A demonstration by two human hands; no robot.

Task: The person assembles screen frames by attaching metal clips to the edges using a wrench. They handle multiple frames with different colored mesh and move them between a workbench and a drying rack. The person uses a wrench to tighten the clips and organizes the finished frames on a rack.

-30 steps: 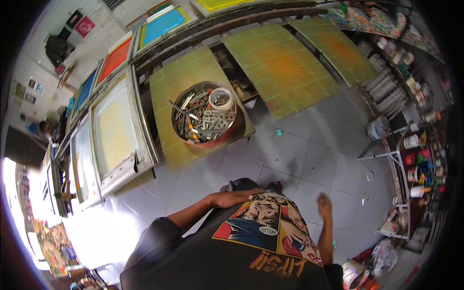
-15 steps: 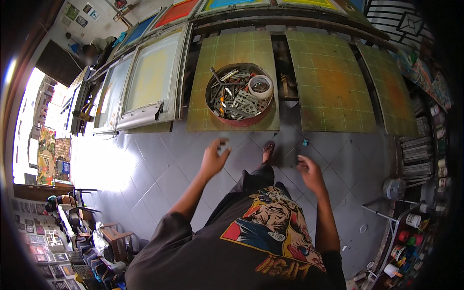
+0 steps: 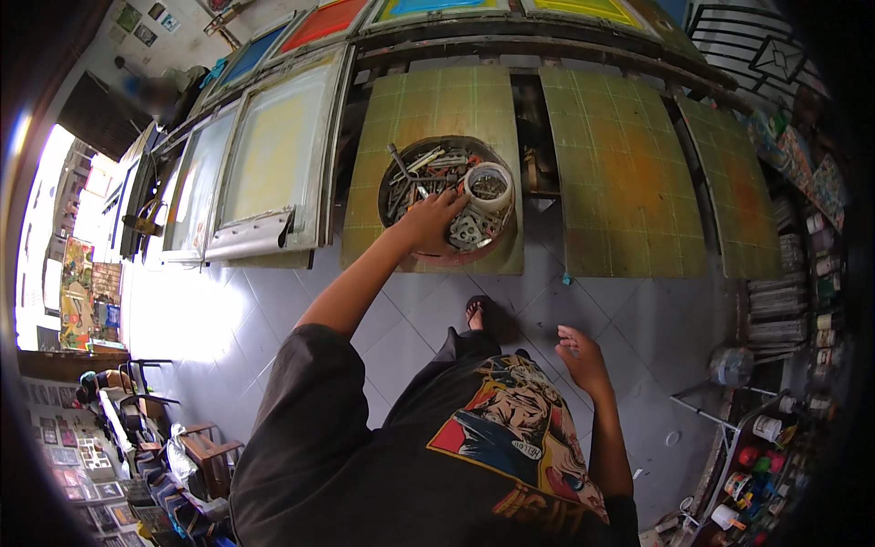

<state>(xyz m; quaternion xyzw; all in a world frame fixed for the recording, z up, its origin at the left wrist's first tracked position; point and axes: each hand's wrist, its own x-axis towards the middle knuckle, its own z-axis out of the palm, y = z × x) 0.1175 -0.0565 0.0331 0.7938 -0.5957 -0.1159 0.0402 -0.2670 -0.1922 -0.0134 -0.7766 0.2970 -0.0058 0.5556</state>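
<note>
A round reddish tub, full of metal tools and hardware, rests on a yellow-green board. My left hand is over its near left part, fingers apart and thumb spread, covering some of the contents; whether it touches them is unclear. Right beside its fingertips is a white ring-shaped thing, like a roll of tape, with small pieces visible inside. Perforated metal plates lie near my thumb. A metal tool with a handle leans on the tub's far left rim. My right hand hangs open above the floor, holding nothing.
More yellow-green boards stand to the right, across a gap. Framed screens tilt up at the left. Grey tiled floor lies below. A metal-framed rack with paint containers is at lower right, stools at lower left.
My left hand has moved forward from above the floor into the tub area. My right hand stays low and open. The view has shifted slightly, and my foot appears farther left.
</note>
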